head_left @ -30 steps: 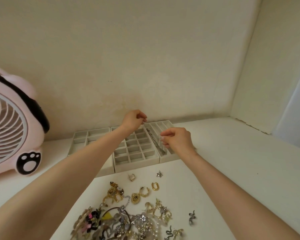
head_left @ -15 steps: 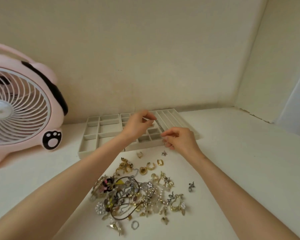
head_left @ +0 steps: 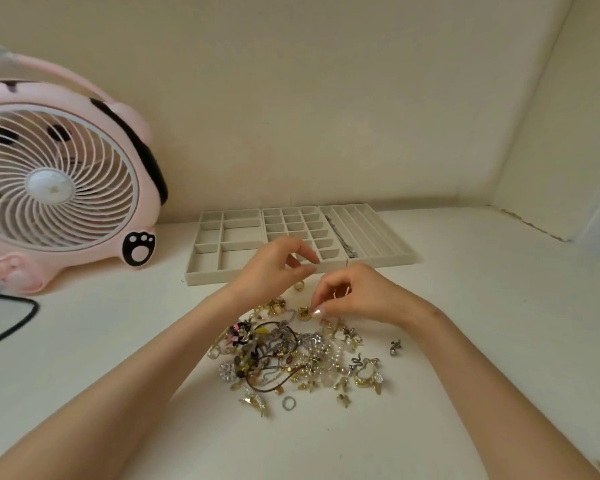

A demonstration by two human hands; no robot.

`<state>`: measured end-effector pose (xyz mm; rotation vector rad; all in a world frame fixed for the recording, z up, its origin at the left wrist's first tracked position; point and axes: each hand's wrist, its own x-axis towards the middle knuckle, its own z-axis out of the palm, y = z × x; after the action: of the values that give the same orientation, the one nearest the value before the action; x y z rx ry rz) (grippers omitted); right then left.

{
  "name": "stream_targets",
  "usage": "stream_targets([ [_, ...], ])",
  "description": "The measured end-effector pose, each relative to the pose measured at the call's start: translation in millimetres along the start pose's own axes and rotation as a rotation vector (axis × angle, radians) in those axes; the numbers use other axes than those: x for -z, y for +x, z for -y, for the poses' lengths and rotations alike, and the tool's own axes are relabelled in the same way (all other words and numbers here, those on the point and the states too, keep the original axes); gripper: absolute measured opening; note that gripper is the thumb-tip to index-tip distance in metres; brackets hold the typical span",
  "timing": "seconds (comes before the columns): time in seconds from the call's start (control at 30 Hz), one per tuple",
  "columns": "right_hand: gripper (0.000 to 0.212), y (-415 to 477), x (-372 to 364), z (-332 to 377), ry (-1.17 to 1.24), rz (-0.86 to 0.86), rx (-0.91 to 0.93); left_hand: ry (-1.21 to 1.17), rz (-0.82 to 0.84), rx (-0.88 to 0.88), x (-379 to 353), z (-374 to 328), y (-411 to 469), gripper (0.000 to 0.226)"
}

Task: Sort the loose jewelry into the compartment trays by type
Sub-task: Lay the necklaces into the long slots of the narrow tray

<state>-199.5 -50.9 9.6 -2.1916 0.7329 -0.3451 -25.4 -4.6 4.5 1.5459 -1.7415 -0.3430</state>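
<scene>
White tabletop (head_left: 482,341): left hand (head_left: 274,268) hovers loosely curled and holds nothing, compartment trays (head_left: 205,276) just beyond it. Right hand (head_left: 357,296) fingertips touch a gold piece (head_left: 305,313) atop the jewelry pile (head_left: 291,356) beneath; grip unclear.

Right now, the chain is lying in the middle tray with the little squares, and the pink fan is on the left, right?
Not quite. The head view shows the chain lying in the right tray, in the leftmost of its long slots, not in the middle tray. The pink fan is on the left, as you said.
</scene>
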Motion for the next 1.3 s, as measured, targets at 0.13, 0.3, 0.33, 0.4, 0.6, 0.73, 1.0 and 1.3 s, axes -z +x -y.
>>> stream_targets([
  [0.13, 0.012, -8.7, 4.2, 6.9, -0.117, 0.141, -0.039, -0.037, -0.001, 0.019, -3.2, 1.7, -6.0, 0.006],
  [0.3, 0.02, -10.2, 1.0, 12.6, -0.21, 0.247, -0.025, -0.062, -0.02, 0.047, -1.4, 1.2, -9.3, 0.01],
  [0.33, 0.019, -8.8, -1.9, 13.1, -0.245, 0.244, -0.028, -0.071, -0.023, 0.051, -0.8, 0.5, -9.7, 0.011],
  [0.4, 0.014, -7.2, -5.4, 12.8, -0.266, 0.226, -0.031, -0.084, -0.019, 0.053, -0.9, -0.6, -10.7, 0.012],
  [0.6, 0.005, -11.1, 8.0, 8.9, -0.04, 0.153, 0.002, -0.259, 0.079, 0.084, -1.4, -6.4, -10.7, 0.005],
  [0.73, 0.007, -9.5, 15.3, 6.5, 0.197, 0.005, 0.067, -0.425, 0.19, 0.138, 4.0, -8.7, -11.9, 0.016],
  [1.0, 0.005, -3.9, 16.8, 2.3, 0.435, -0.219, 0.1, -0.477, 0.351, 0.125, 9.6, -11.0, -15.5, 0.024],
  [1.3, 0.01, -2.0, 16.9, -0.4, 0.561, -0.299, 0.063, -0.51, 0.309, 0.105, 9.2, -6.9, -13.3, 0.018],
])
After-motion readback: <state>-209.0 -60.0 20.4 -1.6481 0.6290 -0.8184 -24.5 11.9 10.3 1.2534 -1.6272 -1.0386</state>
